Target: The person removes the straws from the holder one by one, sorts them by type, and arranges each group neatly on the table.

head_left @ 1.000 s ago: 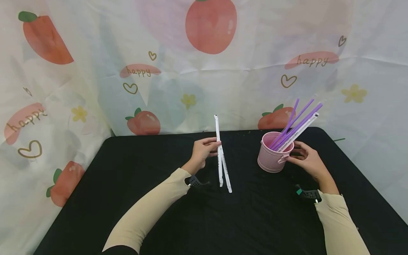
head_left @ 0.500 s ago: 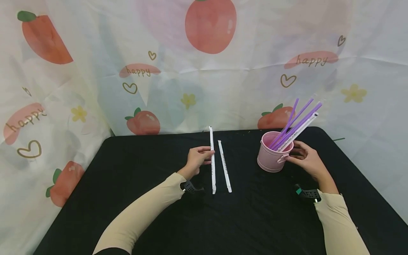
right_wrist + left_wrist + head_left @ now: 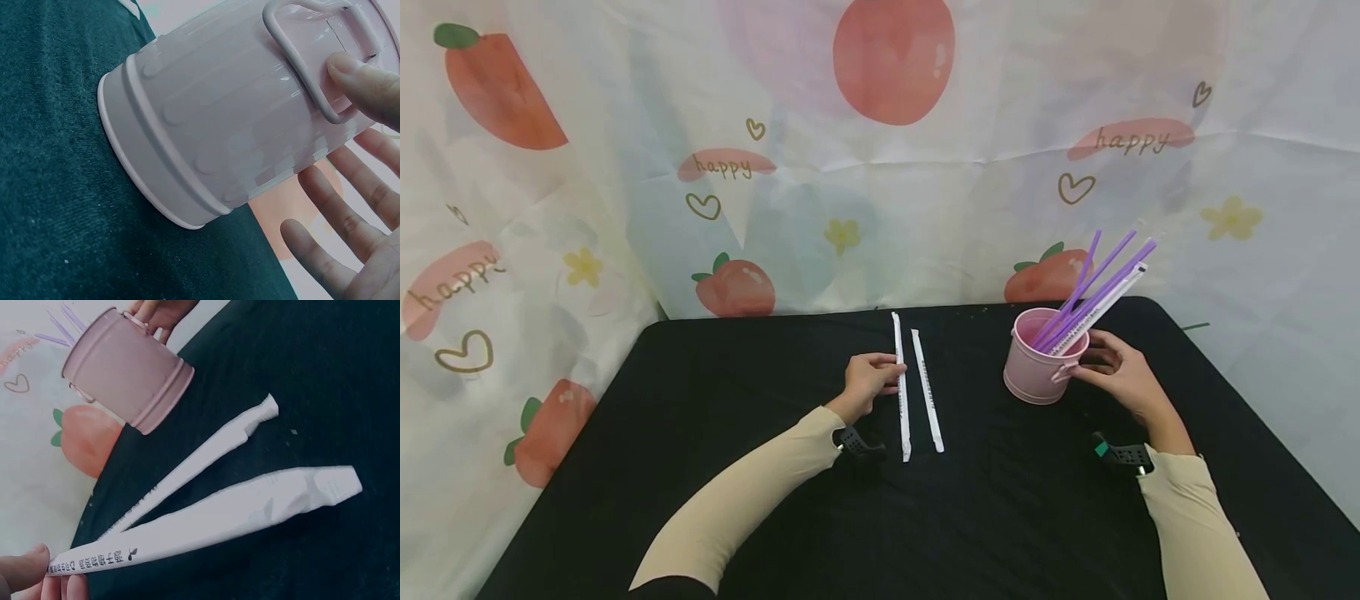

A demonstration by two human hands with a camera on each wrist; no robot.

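My left hand (image 3: 870, 380) pinches a white paper-wrapped straw (image 3: 903, 417) between thumb and fingers, near the middle of the black table. In the left wrist view the printed wrapper (image 3: 206, 525) runs away from the fingertips. A second wrapped straw (image 3: 928, 392) lies just to its right, the two apart in the head view. At the right, a pink bucket (image 3: 1033, 375) stands upright with purple straws (image 3: 1093, 292) and a white-wrapped one leaning in it. My right hand (image 3: 1126, 379) holds the bucket's side, the thumb on its handle (image 3: 300, 69).
The black cloth-covered table (image 3: 760, 367) stretches to both sides and in front of the straws. Behind it hangs a pale curtain (image 3: 925, 217) printed with fruit, hearts and flowers.
My left hand has moved left and toward me, drawing its straw off the other one; in the last half second it has come slightly lower. My right hand and the bucket have stayed in place.
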